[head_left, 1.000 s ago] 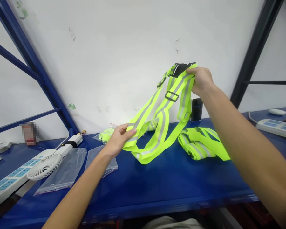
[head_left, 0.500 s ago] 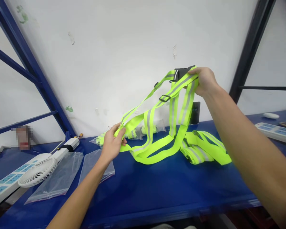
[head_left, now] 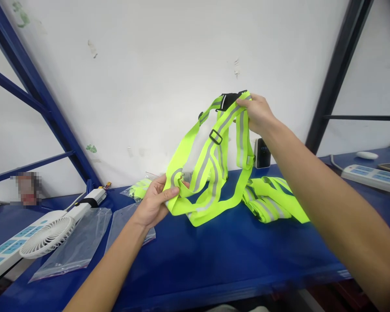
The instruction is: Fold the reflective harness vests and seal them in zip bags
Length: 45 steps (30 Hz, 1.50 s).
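Bench (head_left: 234,255), blue: one. Reflective harness (head_left: 208,154), yellow-green: one, held up over the bench between both hands. Likely light, soft, limp and hard to damage; slack loops may tangle; best taken by the black buckle (head_left: 229,102) and a lower loop. Grip: left hand (head_left: 153,201) pinching the lower webbing, right hand (head_left: 259,113) grasping upper straps beside the buckle. Power strips (head_left: 26,238): two. Flat plastic bags (head_left: 74,247): two. Folded webbing bundle (head_left: 268,204): one. Fan (head_left: 47,237): one. Buckle: one seen. Strap sliders (head_left: 216,137): two visible.
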### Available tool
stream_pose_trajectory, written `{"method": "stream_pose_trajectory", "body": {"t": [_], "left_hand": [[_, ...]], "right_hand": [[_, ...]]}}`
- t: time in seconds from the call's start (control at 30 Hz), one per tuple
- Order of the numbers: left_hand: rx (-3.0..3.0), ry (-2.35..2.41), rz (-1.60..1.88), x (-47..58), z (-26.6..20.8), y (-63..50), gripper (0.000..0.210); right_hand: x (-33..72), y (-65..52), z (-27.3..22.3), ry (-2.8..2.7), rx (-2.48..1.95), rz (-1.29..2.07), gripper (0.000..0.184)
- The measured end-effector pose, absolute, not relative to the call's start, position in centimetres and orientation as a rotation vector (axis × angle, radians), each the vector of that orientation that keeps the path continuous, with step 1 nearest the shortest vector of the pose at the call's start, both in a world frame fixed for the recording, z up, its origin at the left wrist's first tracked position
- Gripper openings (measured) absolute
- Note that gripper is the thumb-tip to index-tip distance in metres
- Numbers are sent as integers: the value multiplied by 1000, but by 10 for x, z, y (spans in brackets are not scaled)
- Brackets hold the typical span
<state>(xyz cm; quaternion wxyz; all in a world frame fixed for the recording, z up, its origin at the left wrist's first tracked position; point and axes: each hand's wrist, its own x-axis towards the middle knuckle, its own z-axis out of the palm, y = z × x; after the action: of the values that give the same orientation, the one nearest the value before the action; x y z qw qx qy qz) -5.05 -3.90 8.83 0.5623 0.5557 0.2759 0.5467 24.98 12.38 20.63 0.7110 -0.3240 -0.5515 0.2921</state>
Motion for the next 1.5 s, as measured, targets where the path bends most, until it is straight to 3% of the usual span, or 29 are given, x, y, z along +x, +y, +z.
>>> {"method": "stream_pose_trajectory", "body": {"t": [0.4, 0.57, 0.73, 1.03, 1.23, 1.33, 1.5], "left_hand": [[1788, 632, 618, -68, 84, -35, 18], [1832, 611, 960, -65, 65, -19, 38], [1912, 629, 1351, -66, 52, -10, 44], [2379, 1341, 1213, -55, 41, -19, 30], [2290, 1483, 1341, -61, 41, -18, 62], [2168, 1468, 1364, -69, 48, -18, 69], [2006, 1414, 1373, -80, 54, -6, 47]], "right_hand": [[242, 111, 213, -1194, -642, 794, 17], [247, 103, 222, -1182, -628, 789, 23], [253, 99, 225, -1181, -628, 760, 25], [249, 96, 220, -1092, -677, 743, 27], [259, 101, 220, -1084, -709, 839, 21], [267, 103, 217, -1124, -720, 893, 22], [277, 102, 212, -1128, -753, 936, 26]]}}
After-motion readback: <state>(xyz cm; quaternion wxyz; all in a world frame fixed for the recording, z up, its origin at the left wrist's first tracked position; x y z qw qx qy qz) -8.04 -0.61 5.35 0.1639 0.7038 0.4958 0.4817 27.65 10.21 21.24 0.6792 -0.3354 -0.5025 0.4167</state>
